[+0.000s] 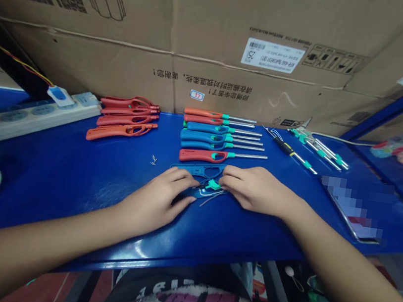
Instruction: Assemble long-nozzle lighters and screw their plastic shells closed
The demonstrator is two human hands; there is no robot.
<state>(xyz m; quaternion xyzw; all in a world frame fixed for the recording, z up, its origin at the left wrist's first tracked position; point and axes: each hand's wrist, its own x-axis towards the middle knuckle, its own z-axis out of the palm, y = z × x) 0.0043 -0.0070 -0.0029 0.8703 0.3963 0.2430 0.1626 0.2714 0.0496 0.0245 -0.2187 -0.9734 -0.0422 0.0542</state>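
Observation:
An opened blue utility lighter [201, 192] lies on the blue table in front of me, its wires and inner parts showing. A green trigger piece [213, 185] sits between my hands. My left hand [163, 196] grips the lighter's left end between thumb and fingers, beside a black inner part. The curled fingers of my right hand [252, 188] pinch the right end near the trigger; they hide exactly what they hold. Just behind lies a loose blue shell half [200, 170]. A thin grey metal strip or rod [211, 199] sticks out toward me.
Assembled lighters [204, 157] lie stacked behind my hands. Several red and orange handles [119, 132] are at the left, near small screws [153, 160]. Metal tubes [323, 150], a black-yellow screwdriver [284, 146] and a phone [352, 210] lie right. A power strip [26, 119] and cardboard [123, 65] border the table.

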